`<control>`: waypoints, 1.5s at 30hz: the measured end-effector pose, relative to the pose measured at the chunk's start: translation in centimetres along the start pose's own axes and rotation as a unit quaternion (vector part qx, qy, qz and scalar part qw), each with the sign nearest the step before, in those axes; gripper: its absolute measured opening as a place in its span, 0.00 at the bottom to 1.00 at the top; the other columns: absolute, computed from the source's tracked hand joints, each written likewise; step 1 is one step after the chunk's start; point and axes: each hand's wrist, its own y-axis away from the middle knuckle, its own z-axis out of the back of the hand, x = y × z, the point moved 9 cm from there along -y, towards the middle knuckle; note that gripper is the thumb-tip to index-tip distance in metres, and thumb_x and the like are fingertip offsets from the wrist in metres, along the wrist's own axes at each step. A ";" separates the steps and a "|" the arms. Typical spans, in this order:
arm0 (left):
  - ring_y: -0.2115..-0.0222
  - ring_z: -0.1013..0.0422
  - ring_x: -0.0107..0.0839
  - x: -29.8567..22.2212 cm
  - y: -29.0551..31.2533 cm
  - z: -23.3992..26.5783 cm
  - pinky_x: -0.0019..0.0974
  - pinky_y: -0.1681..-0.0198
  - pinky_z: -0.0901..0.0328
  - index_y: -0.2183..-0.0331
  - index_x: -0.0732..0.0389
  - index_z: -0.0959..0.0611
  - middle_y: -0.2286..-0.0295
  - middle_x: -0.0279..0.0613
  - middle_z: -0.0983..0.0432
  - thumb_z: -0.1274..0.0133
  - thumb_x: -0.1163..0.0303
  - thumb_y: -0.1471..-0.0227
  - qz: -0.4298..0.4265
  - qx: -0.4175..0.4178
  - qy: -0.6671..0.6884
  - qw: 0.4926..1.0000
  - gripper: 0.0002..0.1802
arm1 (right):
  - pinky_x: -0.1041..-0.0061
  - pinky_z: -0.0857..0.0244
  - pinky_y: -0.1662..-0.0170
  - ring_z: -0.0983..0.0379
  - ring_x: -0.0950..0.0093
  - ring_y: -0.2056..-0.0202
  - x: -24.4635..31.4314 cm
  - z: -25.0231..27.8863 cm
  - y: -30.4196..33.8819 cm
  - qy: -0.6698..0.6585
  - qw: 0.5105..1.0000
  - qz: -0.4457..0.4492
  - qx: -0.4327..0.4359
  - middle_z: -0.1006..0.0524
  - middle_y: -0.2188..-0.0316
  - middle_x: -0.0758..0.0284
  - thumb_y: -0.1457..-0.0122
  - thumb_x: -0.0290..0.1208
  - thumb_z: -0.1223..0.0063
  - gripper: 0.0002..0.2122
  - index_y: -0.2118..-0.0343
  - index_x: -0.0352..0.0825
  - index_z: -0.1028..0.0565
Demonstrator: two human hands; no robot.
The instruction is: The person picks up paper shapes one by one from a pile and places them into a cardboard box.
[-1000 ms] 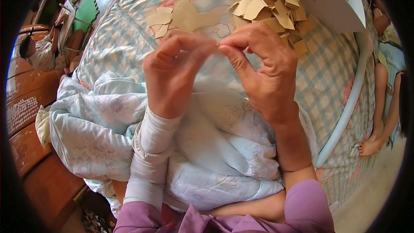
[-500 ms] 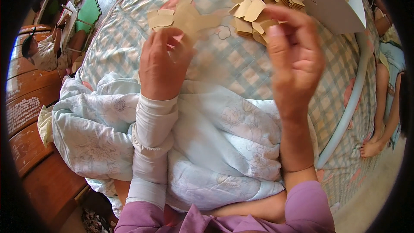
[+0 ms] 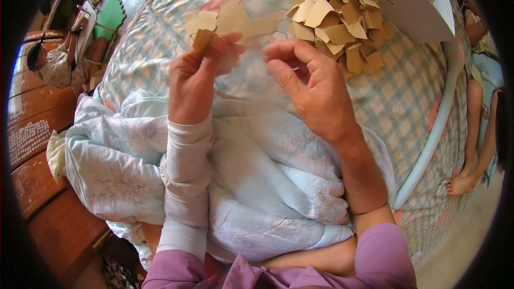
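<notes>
My left hand (image 3: 198, 77), pale cuff around its wrist, pinches a small brown card piece (image 3: 203, 40) that stands up from its fingertips. To its right, my right hand (image 3: 316, 85) has its fingers curved and apart, and I see nothing between them. Just beyond the left hand lie more light brown card pieces (image 3: 235, 20), hazy in the picture. A heap of folded-looking brown card pieces (image 3: 342, 16) rests on the checked bed cover (image 3: 407, 112), beyond the right hand.
A white box (image 3: 401, 2) with brown pieces inside stands behind the heap. Pale floral bedding (image 3: 267, 182) covers my lap. A pale blue tube (image 3: 433, 139) runs along the right. One person (image 3: 59, 64) sits at the far left; another's bare legs (image 3: 474, 128) show at the right edge.
My right hand has moved left from beside the heap toward my left hand. The left hand has turned slightly, and the card piece in its fingertips now shows.
</notes>
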 end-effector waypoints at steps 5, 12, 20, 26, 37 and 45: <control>0.58 0.33 0.25 1.2 0.8 -3.8 0.27 0.59 0.38 0.54 0.66 0.28 0.57 0.42 0.30 0.59 0.58 0.42 0.077 0.105 0.139 0.982 0.23 | 0.87 0.37 0.63 0.32 0.87 0.69 -1.4 -1.6 0.4 -0.113 0.990 -0.068 0.057 0.26 0.70 0.72 0.44 0.27 0.49 0.07 0.65 0.30 0.28; 0.59 0.32 0.25 0.8 0.4 -2.5 0.30 0.55 0.38 0.55 0.68 0.27 0.61 0.40 0.27 0.52 0.64 0.45 0.026 0.085 0.005 0.996 0.19 | 0.83 0.33 0.73 0.28 0.81 0.76 -1.4 -0.4 0.1 -0.081 0.994 -0.079 0.004 0.25 0.77 0.67 0.44 0.24 0.51 0.05 0.69 0.28 0.29; 0.60 0.30 0.28 0.8 0.2 -2.4 0.31 0.54 0.36 0.53 0.68 0.28 0.61 0.43 0.27 0.53 0.68 0.45 0.013 0.075 0.059 0.995 0.19 | 0.83 0.33 0.73 0.28 0.81 0.77 -1.2 -0.1 -0.1 -0.031 0.999 -0.030 -0.003 0.25 0.78 0.68 0.43 0.26 0.52 0.06 0.70 0.27 0.28; 0.56 0.31 0.31 0.4 0.3 -2.5 0.32 0.54 0.36 0.51 0.68 0.32 0.58 0.46 0.29 0.59 0.68 0.42 0.009 0.067 0.081 0.994 0.20 | 0.83 0.32 0.74 0.28 0.81 0.77 -1.1 -0.8 0.0 -0.095 0.992 -0.072 0.026 0.25 0.78 0.68 0.41 0.29 0.55 0.09 0.69 0.26 0.28; 0.65 0.30 0.24 0.8 0.3 -0.8 0.24 0.62 0.36 0.51 0.64 0.31 0.59 0.42 0.27 0.58 0.65 0.42 0.017 -0.019 0.042 0.999 0.20 | 0.87 0.36 0.74 0.33 0.86 0.79 -1.5 -0.3 0.2 -0.113 0.987 -0.112 0.013 0.27 0.79 0.72 0.42 0.32 0.51 0.08 0.71 0.31 0.27; 0.70 0.32 0.20 -1.3 0.2 -0.9 0.23 0.67 0.38 0.58 0.65 0.30 0.71 0.34 0.28 0.54 0.67 0.44 -0.083 -0.072 0.039 0.993 0.14 | 0.87 0.37 0.76 0.35 0.87 0.81 -1.7 0.7 0.1 -0.072 0.993 -0.088 -0.034 0.29 0.81 0.72 0.42 0.31 0.51 0.08 0.74 0.32 0.28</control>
